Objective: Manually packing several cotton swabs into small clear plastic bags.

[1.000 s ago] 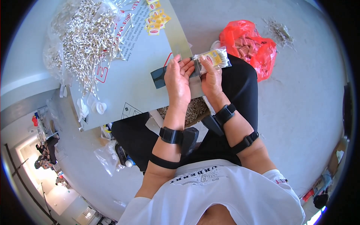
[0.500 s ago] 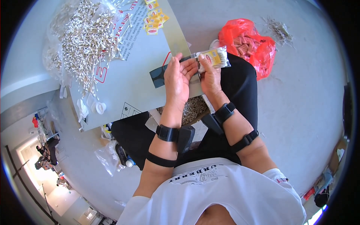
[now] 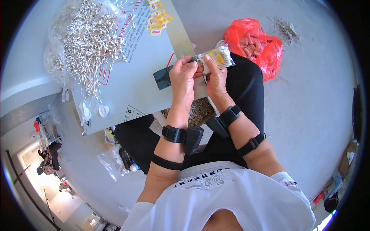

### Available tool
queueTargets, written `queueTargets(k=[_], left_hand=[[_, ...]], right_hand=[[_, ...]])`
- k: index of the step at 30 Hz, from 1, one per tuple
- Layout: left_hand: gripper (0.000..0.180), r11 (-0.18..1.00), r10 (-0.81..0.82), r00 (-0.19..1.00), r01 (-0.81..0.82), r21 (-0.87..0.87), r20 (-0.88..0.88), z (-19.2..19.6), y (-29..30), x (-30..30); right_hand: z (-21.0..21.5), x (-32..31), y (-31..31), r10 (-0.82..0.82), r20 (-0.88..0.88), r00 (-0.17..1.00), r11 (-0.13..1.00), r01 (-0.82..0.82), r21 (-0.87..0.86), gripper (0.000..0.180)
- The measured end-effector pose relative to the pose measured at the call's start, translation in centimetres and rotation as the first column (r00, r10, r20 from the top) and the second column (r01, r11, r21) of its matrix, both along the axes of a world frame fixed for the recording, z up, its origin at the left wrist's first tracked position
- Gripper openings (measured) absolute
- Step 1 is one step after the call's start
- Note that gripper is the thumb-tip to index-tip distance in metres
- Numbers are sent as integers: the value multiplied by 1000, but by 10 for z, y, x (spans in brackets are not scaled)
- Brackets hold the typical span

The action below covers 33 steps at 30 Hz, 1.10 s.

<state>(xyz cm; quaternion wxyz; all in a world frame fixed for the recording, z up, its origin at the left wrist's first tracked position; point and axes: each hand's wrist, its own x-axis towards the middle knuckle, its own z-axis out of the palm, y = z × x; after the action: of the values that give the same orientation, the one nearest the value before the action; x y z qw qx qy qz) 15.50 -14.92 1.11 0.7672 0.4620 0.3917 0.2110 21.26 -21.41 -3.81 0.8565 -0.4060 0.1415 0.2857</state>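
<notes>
A clear plastic bag of cotton swabs (image 3: 223, 56) with a yellow card inside is held over the table's right edge. My right hand (image 3: 217, 80) is closed on it, thumb on top across the swabs. My left hand (image 3: 182, 79) pinches the bag's left end, thumb against bent fingers; part of that end is hidden by the fingers. Below my left wrist lies a dark glossy strip (image 3: 162, 79) on the tabletop. Further up the table are several small yellow cards (image 3: 157, 23). A big heap of loose cotton swabs (image 3: 90, 38) spills from an open plastic bag at upper left.
The table (image 3: 115, 98) reaches my lap. Under its edge, between my legs, is a box of loose sticks (image 3: 199, 112). A red plastic bag (image 3: 271, 57) with pinkish bundles stands on the floor at right, near a scattered pile of sticks (image 3: 286, 31). White scraps (image 3: 85, 112) lie at the table's near-left corner.
My left hand has gone from open, fingers stretched out, to pinching the bag's left end. The bag has tilted slightly, its right end shifting a little up and left.
</notes>
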Motion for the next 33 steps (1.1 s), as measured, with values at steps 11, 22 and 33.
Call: queueTargets(k=[11, 22, 33], left_hand=[[34, 861, 67, 964, 74, 503, -256, -20, 14, 0], [32, 773, 41, 918, 222, 595, -396, -19, 23, -11], [32, 334, 182, 897, 329, 884, -402, -18, 10, -10]], right_hand=[[11, -7, 3, 116, 240, 964, 986, -83, -144, 17], [7, 3, -4, 68, 59, 996, 994, -63, -87, 16], [8, 8, -7, 118, -27, 993, 982, -120, -144, 16]])
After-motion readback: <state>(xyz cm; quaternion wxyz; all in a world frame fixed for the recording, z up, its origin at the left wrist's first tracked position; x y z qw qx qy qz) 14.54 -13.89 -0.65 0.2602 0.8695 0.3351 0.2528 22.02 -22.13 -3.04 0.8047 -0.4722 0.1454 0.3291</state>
